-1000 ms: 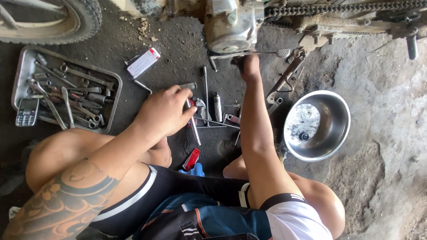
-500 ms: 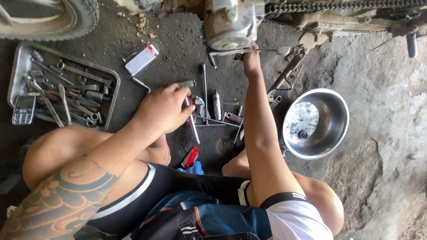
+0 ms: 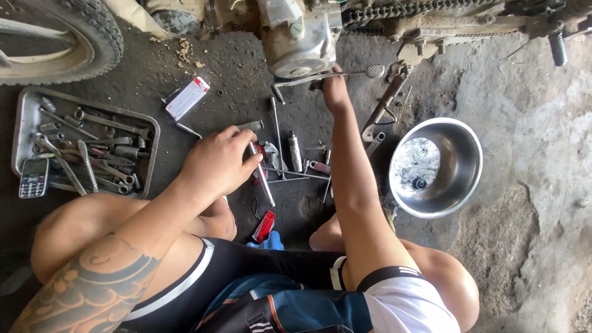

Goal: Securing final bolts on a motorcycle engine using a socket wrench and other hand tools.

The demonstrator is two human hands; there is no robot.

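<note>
My left hand (image 3: 216, 163) is closed around a slim metal tool (image 3: 266, 191) whose shaft points down and right over the dark floor. Loose sockets and rods (image 3: 296, 154) lie just right of that hand. My right hand (image 3: 335, 92) reaches up to the underside of the motorcycle engine (image 3: 299, 37), next to a thin lever (image 3: 345, 74). Its fingers are hidden under the engine case, so I cannot see what they hold. I am squatting, and both knees show at the bottom.
A metal tray (image 3: 24, 105) of wrenches, with a small phone (image 3: 34, 179) in it, sits at the left. A steel bowl (image 3: 435, 166) stands at the right. A tyre (image 3: 61, 43), a chain (image 3: 394, 9), a white and red box (image 3: 188, 97) and a red object (image 3: 264, 226) are nearby.
My left hand has shifted slightly left and down with the tool. My right hand stays at the engine's underside.
</note>
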